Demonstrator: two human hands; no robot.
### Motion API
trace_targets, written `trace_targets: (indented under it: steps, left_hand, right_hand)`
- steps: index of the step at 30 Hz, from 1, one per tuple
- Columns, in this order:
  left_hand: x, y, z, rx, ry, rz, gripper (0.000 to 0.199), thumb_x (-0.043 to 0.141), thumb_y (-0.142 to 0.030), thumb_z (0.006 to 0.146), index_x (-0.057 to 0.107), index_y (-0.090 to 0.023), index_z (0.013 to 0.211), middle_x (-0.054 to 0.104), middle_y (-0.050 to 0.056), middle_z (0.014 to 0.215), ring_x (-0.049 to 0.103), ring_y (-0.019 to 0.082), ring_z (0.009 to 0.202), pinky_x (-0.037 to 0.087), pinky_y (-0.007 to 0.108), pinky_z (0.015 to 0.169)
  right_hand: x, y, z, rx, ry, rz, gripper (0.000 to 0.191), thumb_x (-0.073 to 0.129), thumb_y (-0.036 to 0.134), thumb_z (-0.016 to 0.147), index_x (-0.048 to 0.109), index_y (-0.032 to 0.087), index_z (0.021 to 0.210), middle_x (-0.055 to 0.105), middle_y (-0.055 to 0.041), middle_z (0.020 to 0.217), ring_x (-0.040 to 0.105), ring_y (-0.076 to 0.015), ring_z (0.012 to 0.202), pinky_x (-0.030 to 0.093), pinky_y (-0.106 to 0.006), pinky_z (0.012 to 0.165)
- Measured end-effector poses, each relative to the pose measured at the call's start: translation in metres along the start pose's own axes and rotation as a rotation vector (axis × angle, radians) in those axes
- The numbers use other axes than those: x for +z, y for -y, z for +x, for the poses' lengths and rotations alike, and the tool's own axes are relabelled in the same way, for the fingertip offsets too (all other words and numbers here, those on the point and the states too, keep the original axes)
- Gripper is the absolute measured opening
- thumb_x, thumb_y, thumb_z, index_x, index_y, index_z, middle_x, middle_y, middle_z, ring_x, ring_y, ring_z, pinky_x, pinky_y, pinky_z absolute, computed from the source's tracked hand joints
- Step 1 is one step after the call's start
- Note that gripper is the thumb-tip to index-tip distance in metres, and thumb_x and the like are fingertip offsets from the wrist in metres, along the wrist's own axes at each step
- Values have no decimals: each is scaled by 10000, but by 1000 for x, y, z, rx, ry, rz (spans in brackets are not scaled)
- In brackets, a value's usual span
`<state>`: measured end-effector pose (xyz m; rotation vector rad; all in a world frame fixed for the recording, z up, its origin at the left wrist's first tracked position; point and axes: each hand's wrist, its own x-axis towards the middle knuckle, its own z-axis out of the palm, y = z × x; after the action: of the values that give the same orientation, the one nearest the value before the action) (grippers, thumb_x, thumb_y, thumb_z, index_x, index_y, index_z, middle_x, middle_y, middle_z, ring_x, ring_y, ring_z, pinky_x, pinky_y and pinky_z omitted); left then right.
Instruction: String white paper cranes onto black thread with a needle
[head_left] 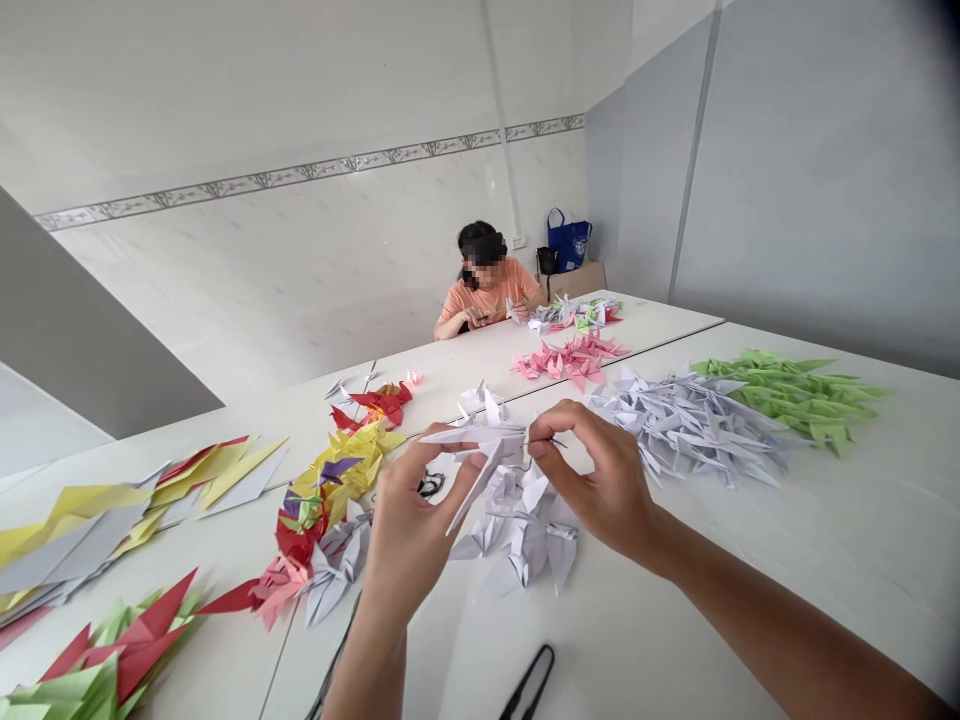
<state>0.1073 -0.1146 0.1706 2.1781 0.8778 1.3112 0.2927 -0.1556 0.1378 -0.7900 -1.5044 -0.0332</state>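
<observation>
A folded white paper crane (480, 460) is held between the thumb and fingers of my left hand (420, 500). Close to its right side, my right hand (600, 475) pinches thumb and forefinger together. A thin dark bit shows at those fingertips, too small to tell whether it is a needle or thread. Below and behind my hands lies a loose heap of white paper cranes (525, 540). Dark thread (431, 487) lies coiled on the table, partly hidden by my left hand.
Heaps of white cranes (690, 420) and green cranes (802, 395) lie right; pink cranes (570, 358) are farther back. Yellow cranes (349, 465) and flat paper sheets (90, 525) lie left. A black looped handle (531, 680) is in front. A person (491, 290) sits across the table.
</observation>
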Motion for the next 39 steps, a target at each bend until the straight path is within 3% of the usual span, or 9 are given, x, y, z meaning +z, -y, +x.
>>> trace_targets:
  steps: [2,5,9,15,23,39]
  left_hand:
    - [1,-2,-2,40,-59,45,68,674,-290,915,711,-234,926,728,15,907,658,181,860,519,308,807]
    - [2,-4,-5,147,-145,93,19,676,-239,919,678,-249,934,712,-10,926,634,167,918,494,375,1019]
    - [2,-9,-8,266,-157,131,115,663,-145,914,635,-255,927,683,-59,865,616,119,851,403,432,1188]
    - [2,-12,-6,263,-161,191,138,659,-145,913,602,-269,897,687,-78,853,637,120,862,416,390,1169]
    - [1,-13,-6,248,-149,214,119,656,-156,909,611,-264,885,693,-55,837,653,147,853,433,411,1148]
    - [1,-8,-5,222,-145,219,121,659,-164,904,617,-276,885,717,-64,870,659,141,882,424,397,1159]
  right_hand:
    - [0,-1,0,32,11,-12,134,545,106,969,555,233,926,618,-4,827,594,-149,777,498,-285,716]
    - [1,-3,-2,72,87,-9,94,537,153,984,556,227,930,609,-3,829,589,-146,766,484,-274,698]
    - [3,-7,-7,115,189,28,84,515,196,1006,548,226,935,566,29,759,521,-111,642,427,-235,607]
    - [5,-5,-8,164,207,87,119,493,239,1021,543,226,913,542,43,703,478,-99,564,389,-222,545]
    - [7,-6,-9,217,190,108,103,517,230,1004,570,222,916,627,28,707,585,-111,591,445,-218,566]
    - [8,-9,-9,214,188,129,102,516,204,1002,591,221,934,651,25,731,631,-110,646,456,-197,550]
